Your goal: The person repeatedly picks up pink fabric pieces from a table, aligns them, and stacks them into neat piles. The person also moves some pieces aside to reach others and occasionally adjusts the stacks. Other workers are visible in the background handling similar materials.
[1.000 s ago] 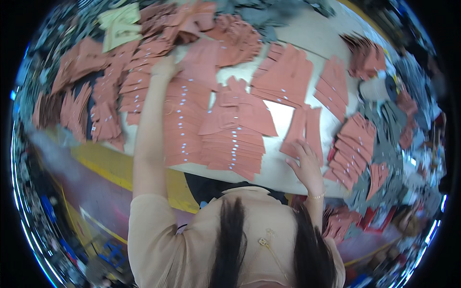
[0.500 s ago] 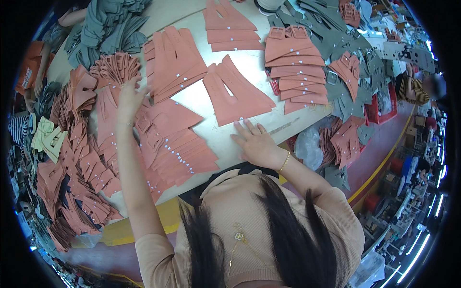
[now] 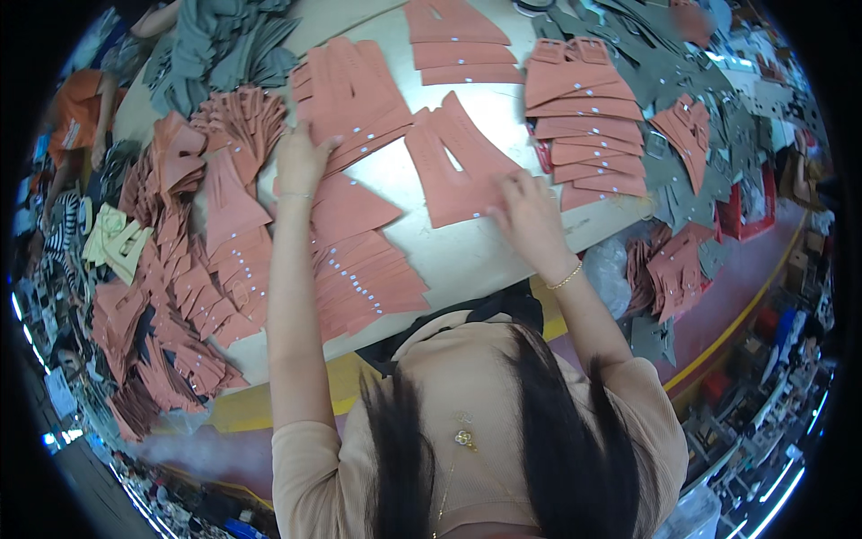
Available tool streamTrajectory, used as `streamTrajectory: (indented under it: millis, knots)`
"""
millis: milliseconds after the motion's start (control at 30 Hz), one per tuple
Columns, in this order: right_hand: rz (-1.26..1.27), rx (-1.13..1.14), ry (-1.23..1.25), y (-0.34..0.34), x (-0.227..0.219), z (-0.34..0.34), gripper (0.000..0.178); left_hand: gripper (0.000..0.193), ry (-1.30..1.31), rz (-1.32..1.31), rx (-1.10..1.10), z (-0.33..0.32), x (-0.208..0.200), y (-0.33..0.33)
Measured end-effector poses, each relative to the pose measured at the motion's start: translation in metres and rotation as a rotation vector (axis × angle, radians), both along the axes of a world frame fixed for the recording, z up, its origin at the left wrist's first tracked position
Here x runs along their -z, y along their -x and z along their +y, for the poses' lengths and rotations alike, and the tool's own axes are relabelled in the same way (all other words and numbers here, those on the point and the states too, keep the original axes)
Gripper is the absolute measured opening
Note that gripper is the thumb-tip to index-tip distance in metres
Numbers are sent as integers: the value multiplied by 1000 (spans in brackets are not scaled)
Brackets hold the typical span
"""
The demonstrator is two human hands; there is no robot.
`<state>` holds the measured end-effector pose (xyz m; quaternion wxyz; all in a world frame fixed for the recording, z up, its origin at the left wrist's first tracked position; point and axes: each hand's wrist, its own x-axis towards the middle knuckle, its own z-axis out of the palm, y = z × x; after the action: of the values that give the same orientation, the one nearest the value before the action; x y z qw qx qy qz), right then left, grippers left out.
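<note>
Pink leather-like cut pieces with slits and small white labels lie on the pale table. My left hand (image 3: 303, 162) rests at the lower left edge of an overlapping stack of pink pieces (image 3: 352, 94), thumb apart from the fingers. My right hand (image 3: 532, 220) is at the lower right corner of a separate pink slit piece (image 3: 462, 162); its fingers are bent, apart and slightly blurred. Neither hand visibly lifts a piece. Beneath my left wrist, a fanned row of labelled pink pieces (image 3: 373, 278) reaches toward the table's near edge.
An overlapping column of pink buckle pieces (image 3: 584, 117) lies on the right, beside grey-green pieces (image 3: 691, 180). More pink piles (image 3: 171, 287) crowd the left. A grey-green heap (image 3: 215, 54) stands far left, near an orange-clothed person (image 3: 76, 112). A red crate (image 3: 747, 211) is beyond the right edge.
My left hand has moved right, from the bunched pink pile to the stack. My right hand has gone from the bare table up to the separate piece's corner. The whole view has shifted slightly.
</note>
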<state>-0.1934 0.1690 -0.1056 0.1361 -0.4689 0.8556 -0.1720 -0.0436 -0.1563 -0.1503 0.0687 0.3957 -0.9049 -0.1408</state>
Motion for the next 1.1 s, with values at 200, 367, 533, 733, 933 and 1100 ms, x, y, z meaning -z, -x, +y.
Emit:
streamTrajectory:
  millis: [200, 367, 533, 733, 933, 1100]
  knots:
    - [82, 129, -8, 1, 20, 0, 58, 57, 90, 24, -79, 22, -10, 5]
    - [163, 120, 40, -2, 29, 3, 58, 58, 128, 100, -87, 25, -9, 8]
    - [194, 131, 61, -7, 35, 5, 55, 59, -78, 83, -135, 20, -6, 10]
    - [132, 184, 118, -8, 26, 2, 53, 55, -253, 107, -109, -1, 3, 5]
    - [-6, 212, 37, -6, 19, -2, 48, 58, -293, 38, -131, -2, 0, 8]
    - [-129, 193, 265, -3, 20, -6, 39, 59, -333, 39, -144, 1, -8, 10]
